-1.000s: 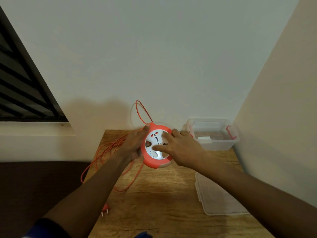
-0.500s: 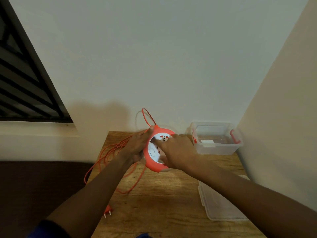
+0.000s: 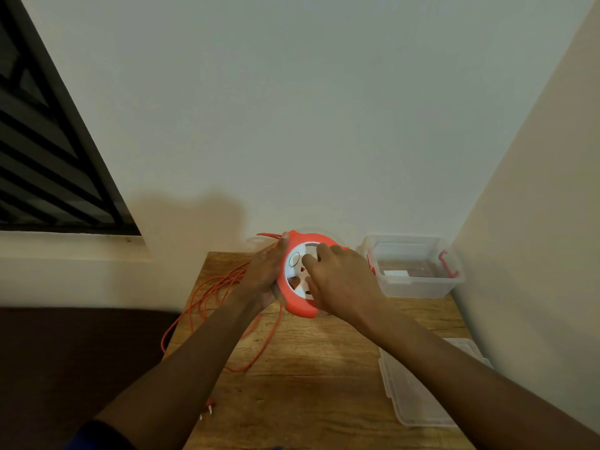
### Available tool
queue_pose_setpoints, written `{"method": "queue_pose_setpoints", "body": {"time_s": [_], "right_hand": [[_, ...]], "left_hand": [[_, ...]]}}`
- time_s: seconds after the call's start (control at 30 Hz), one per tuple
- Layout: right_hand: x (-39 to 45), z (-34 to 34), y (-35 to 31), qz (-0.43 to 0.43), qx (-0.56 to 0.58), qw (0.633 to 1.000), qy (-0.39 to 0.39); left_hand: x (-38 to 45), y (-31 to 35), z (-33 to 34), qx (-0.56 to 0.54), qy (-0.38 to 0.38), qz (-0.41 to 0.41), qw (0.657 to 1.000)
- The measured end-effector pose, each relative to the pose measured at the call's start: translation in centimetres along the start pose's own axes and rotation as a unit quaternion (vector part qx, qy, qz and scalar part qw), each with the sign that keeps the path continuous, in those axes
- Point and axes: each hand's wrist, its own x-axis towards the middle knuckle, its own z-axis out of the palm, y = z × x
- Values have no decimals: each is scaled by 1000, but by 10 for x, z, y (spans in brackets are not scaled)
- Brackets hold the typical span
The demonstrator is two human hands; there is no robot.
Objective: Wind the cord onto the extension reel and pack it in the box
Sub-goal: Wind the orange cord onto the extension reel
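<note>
Orange and white, the reel (image 3: 297, 289) stands tilted on its edge near the far side of our wooden table (image 3: 311, 378), held up between both hands. Our left hand (image 3: 263, 274) wraps round its left rim, thumb lying along the top edge and fingers curled behind. Our right hand (image 3: 341, 280) lies over the white face, fingers bent and pressing into it; whether a fingertip sits in one of the recesses we cannot tell.

Much of the orange cord (image 3: 224, 297) is loose. It leaves the reel beside our left thumb, and slack loops lie over the table's left edge and trail across the wood under our left forearm. Its plug (image 3: 210, 405) lies at the near left edge of the table, well apart from the reel.

Just right of the reel, against the wall, we see the clear plastic box (image 3: 418, 284) with red clips, open, with something pale and flat inside. Its lid (image 3: 418, 394) lies flat on the table, nearer us, beside our right forearm.
</note>
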Motion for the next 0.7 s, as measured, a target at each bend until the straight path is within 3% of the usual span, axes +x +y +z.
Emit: {"method": "queue_pose_setpoints", "body": {"time_s": [0.13, 0.3, 0.53, 0.6, 0.7], "right_hand": [[2, -2, 11, -125, 4, 989, -75], [10, -13, 13, -113, -43, 987, -108], [22, -11, 9, -157, -125, 972, -124], [23, -9, 7, -134, -113, 978, -109], [21, -3, -1, -23, -68, 996, -53]], "left_hand": [[3, 6, -5, -11, -10, -6, 1000], [3, 8, -5, 15, -16, 13, 1000], [2, 9, -7, 33, -47, 9, 998], [3, 9, -8, 43, -51, 19, 998], [3, 12, -4, 31, -42, 36, 998]]}}
